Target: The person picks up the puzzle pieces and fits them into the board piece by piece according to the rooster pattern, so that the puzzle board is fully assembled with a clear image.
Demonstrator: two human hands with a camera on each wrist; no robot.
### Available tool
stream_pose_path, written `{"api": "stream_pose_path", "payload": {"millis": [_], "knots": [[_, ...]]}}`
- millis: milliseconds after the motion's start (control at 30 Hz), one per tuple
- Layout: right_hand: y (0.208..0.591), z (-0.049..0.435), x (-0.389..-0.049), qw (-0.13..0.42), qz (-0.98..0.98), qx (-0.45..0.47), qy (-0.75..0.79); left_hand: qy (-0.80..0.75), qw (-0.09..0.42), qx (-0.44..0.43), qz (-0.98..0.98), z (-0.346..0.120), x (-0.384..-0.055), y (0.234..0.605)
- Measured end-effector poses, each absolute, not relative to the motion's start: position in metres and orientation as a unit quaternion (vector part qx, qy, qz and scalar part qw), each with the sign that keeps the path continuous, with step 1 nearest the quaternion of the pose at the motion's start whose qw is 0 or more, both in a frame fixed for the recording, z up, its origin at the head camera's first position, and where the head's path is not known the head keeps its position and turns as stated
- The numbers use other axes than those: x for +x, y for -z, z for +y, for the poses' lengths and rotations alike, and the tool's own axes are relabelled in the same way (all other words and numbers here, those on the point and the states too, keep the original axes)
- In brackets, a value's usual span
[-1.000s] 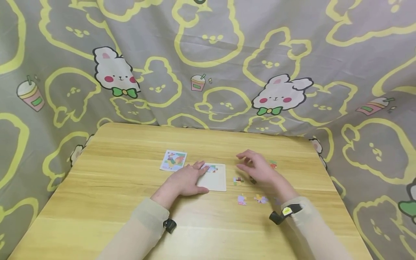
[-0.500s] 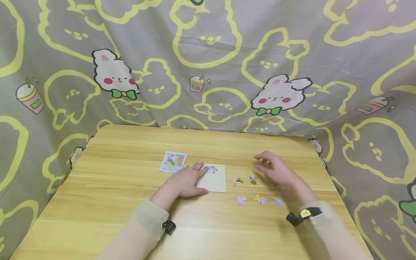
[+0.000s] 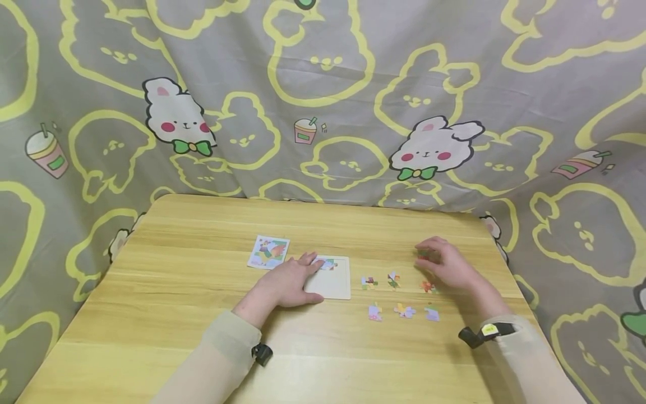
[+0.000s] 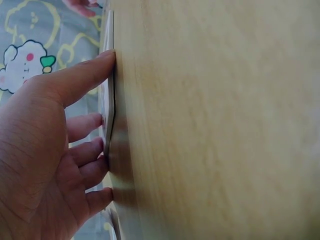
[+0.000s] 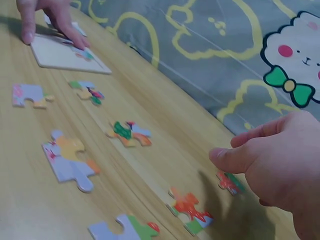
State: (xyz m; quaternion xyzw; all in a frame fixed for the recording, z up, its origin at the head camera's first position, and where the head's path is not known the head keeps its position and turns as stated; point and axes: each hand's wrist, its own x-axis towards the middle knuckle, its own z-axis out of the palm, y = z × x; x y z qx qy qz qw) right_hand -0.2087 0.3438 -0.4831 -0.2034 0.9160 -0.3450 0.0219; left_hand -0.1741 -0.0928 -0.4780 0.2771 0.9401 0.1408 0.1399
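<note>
My left hand (image 3: 287,283) rests on the white puzzle tray (image 3: 335,286), thumb at its near edge and fingers over its left side. Part of the tray is covered by the hand; a small colored section (image 3: 329,264) shows at its top. In the left wrist view, the fingertips touch the tray's edge and the table. At the right, my right hand (image 3: 446,261) hovers with thumb and fingers apart and nothing between them. Just below it lies a red and green jigsaw piece (image 5: 229,183), partly hidden by the hand. An orange-red piece (image 5: 189,207) lies close by.
Several more jigsaw pieces lie flat between the tray and my right hand, among them a purple-yellow one (image 3: 405,310) and a lilac one (image 3: 375,312). A printed picture card (image 3: 268,251) lies left of the tray. A patterned curtain (image 3: 348,123) hangs behind the table.
My right hand has moved rightward over the pieces, uncovering the ones it hid before, and is now above the far-right piece. The left hand stays on the tray.
</note>
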Motion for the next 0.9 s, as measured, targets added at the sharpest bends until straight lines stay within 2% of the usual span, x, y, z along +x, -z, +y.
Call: {"api": "stream_pose_path", "payload": {"millis": [500,900], "knots": [[0.492,0.367,-0.211,0.026,0.938,-0.164,0.304,-0.144,0.137,0.280,0.939,-0.093,-0.175,0.480],[0.493,0.365,-0.211,0.050,0.938,-0.132,0.316,-0.145,0.138,0.285,0.937,-0.094,-0.174,0.479]]}}
